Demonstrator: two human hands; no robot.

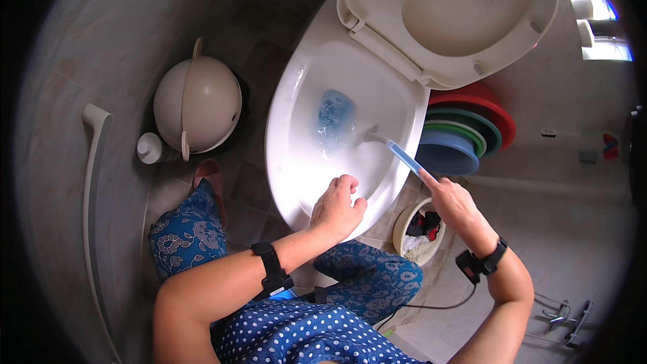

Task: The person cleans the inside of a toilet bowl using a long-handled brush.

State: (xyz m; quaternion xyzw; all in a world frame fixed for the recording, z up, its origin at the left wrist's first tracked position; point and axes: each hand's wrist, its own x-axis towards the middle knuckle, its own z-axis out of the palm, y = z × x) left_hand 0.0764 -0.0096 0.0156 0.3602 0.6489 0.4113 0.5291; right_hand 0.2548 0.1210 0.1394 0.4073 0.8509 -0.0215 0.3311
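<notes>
The right hand (453,203) grips the end of a light, stiff blue toilet brush (403,155), its probably wet head inside the toilet bowl (296,162), while the left hand (337,207) rests loosely curled on the rim.

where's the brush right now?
Head view, right of centre: the blue-handled brush is held in the right hand, its head inside the white toilet bowl near the blue water, with stacked basins just right of it.

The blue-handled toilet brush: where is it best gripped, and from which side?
Judging by its pose, the upper end of the toilet brush handle, from the bowl's right side, where the right hand holds it. The handle slants up over the toilet bowl rim; its head is down inside.
</notes>
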